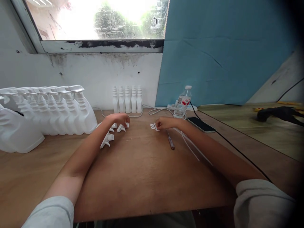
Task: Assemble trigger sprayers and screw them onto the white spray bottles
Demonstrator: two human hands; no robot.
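Note:
My left hand (120, 119) is at the middle of the table, its fingers curled down on a white trigger spray head (122, 128). More white spray heads lie beside and under that wrist, one of them a trigger spray head (108, 139) nearer to me. Over to the right, my right hand (163, 123) has its fingertips pinched together on a small white ring washer (157, 129) in a little group of washers (152, 126). The fingers partly hide what they hold. A screwdriver (170, 142) with a brown handle lies just below the right wrist.
White spray bottles with heads (59, 110) stand in a row at left. Several slim white bottles (127, 99) line the wall. A water bottle (182, 103), a phone (200, 124) with a black cable, and thin white tubes (190, 144) are at right.

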